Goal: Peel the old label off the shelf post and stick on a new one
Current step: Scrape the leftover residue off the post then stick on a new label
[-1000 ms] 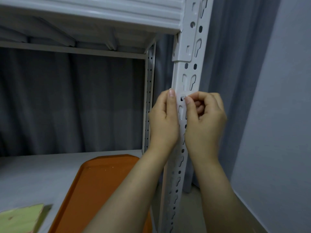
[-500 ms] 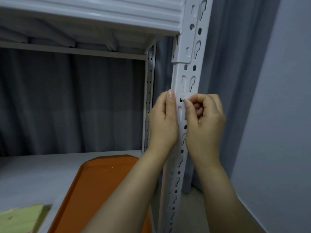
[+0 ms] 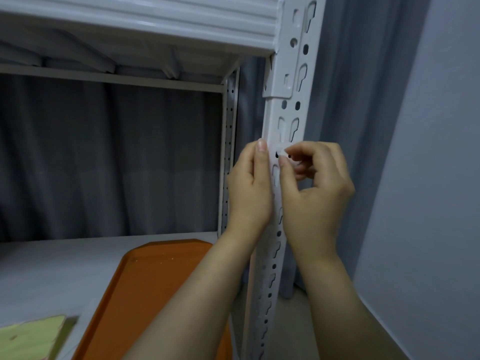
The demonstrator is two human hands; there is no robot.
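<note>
Barely anything has moved since the earlier frame: the right hand (image 3: 317,193) has dropped its thumb a touch lower, and a corner of the small pale paper label (image 3: 283,148) now looks lifted. That label sits on the front of the white perforated metal shelf post (image 3: 287,118), about mid-height, and the right thumb and forefinger pinch its edge. The left hand (image 3: 249,193) lies flat on the post's left side, fingers straight and pointing up, just beside the right hand. Below, a flat orange plastic tray (image 3: 155,294) rests on the grey shelf board (image 3: 52,268), with a pale wooden block (image 3: 31,336) near it.
</note>
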